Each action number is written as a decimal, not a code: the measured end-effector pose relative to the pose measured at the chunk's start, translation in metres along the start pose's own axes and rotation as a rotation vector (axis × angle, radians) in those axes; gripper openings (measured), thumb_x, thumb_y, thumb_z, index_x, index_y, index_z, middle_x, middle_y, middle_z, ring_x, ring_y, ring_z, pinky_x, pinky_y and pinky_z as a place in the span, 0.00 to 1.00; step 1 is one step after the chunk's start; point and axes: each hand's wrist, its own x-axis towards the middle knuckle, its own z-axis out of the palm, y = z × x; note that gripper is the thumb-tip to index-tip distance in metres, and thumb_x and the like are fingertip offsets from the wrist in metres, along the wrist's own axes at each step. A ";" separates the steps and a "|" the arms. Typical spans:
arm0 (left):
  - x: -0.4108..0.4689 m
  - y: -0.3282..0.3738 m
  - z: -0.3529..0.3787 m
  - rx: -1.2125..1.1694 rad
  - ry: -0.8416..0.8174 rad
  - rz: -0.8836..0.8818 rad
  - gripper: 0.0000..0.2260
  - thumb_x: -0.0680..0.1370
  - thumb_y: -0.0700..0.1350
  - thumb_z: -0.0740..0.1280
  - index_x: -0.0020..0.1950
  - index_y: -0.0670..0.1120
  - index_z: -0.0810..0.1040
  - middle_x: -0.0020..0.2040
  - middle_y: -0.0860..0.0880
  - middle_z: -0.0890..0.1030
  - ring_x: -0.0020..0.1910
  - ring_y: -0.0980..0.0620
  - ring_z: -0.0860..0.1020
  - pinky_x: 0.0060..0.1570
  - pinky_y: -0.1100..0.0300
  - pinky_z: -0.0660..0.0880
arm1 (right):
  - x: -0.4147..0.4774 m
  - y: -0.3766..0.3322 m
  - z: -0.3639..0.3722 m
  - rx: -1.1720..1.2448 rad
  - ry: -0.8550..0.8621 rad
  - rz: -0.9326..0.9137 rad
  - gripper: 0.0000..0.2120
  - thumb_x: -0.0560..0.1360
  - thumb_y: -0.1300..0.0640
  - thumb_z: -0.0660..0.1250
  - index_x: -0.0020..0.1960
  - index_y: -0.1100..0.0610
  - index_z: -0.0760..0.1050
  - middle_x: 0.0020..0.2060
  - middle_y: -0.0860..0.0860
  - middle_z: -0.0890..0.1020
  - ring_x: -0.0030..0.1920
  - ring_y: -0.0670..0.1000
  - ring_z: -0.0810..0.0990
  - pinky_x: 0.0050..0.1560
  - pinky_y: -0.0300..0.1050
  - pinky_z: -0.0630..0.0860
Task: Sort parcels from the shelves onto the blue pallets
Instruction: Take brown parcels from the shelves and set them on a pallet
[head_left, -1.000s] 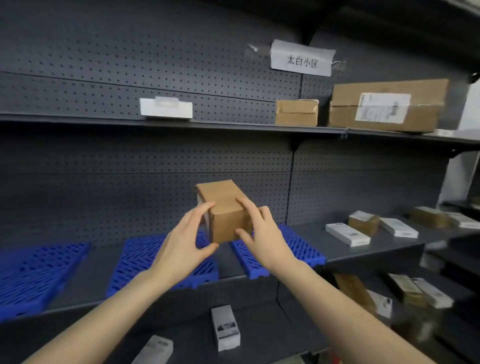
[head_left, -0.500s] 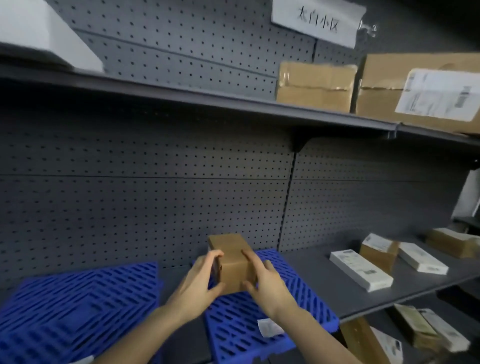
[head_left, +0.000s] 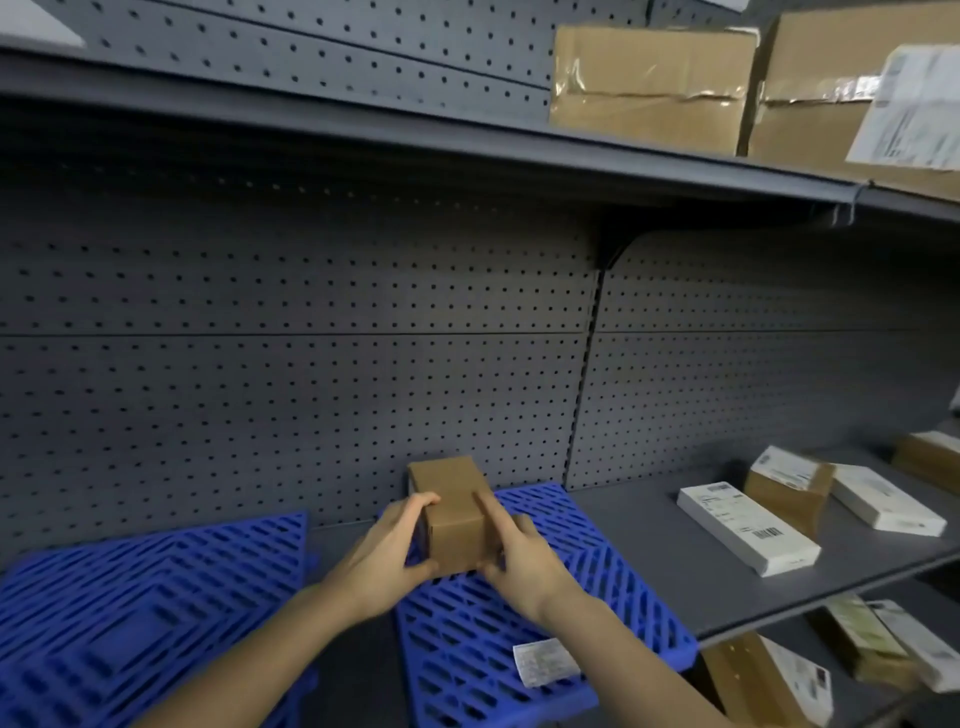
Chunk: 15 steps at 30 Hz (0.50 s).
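Sorting looks barely begun: no parcel shows on the left blue pallet (head_left: 145, 613). Beside it, the left hand (head_left: 384, 561) and right hand (head_left: 519, 564) clasp a small brown parcel (head_left: 454, 512) from both sides, fingers curled round it, at the back of the second blue pallet (head_left: 597, 592). Its base is hidden, so contact is uncertain. Right, white and brown parcels (head_left: 748, 527) wait on the shelf (head_left: 675, 587); cartons (head_left: 649, 88) above are cropped.
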 end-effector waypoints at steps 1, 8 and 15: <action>-0.004 0.004 -0.005 0.017 0.018 0.004 0.30 0.76 0.50 0.69 0.70 0.60 0.55 0.72 0.51 0.63 0.68 0.51 0.68 0.65 0.53 0.70 | -0.003 -0.001 -0.003 -0.010 0.015 -0.005 0.36 0.79 0.57 0.61 0.75 0.37 0.42 0.63 0.53 0.64 0.50 0.57 0.76 0.52 0.53 0.77; -0.042 0.061 -0.055 0.116 0.273 0.100 0.17 0.77 0.50 0.66 0.64 0.58 0.67 0.65 0.55 0.74 0.61 0.54 0.74 0.58 0.53 0.74 | -0.054 -0.025 -0.054 -0.063 0.138 -0.093 0.29 0.79 0.56 0.62 0.75 0.43 0.53 0.67 0.54 0.64 0.51 0.56 0.76 0.53 0.48 0.74; -0.089 0.148 -0.091 0.161 0.416 0.198 0.09 0.78 0.50 0.65 0.58 0.57 0.74 0.55 0.59 0.79 0.54 0.61 0.77 0.54 0.59 0.75 | -0.135 -0.050 -0.130 -0.199 0.246 -0.202 0.24 0.80 0.50 0.60 0.74 0.47 0.58 0.70 0.50 0.63 0.55 0.52 0.74 0.56 0.46 0.71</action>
